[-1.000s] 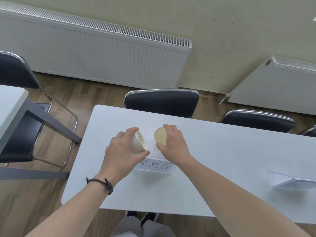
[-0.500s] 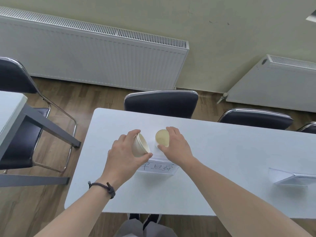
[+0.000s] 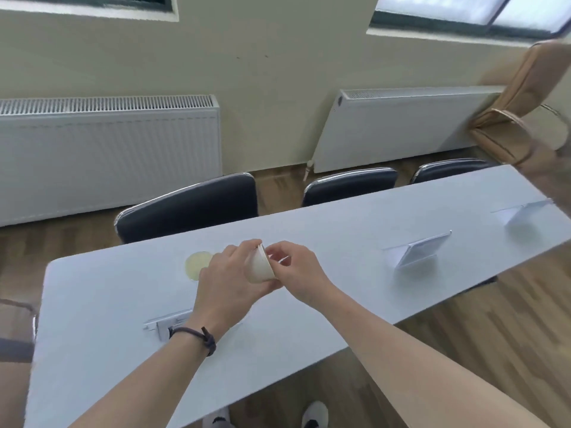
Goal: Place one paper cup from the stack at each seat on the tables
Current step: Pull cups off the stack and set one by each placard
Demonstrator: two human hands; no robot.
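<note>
A paper cup stands upright on the white table, in front of the leftmost dark chair. My left hand grips a small stack of paper cups, tilted on its side with the rim facing up and right. My right hand pinches the rim of the stack from the right. Both hands hover over the table just right of the standing cup. A name card lies partly hidden under my left wrist.
Two more name cards stand further right on the table, with dark chairs behind them. Radiators line the far wall. A tan office chair is at the far right. Wooden floor surrounds the table.
My right hand let go of the single cup, which now stands on the table, and moved to the rim of the stack. My view swung to the right along the table.
</note>
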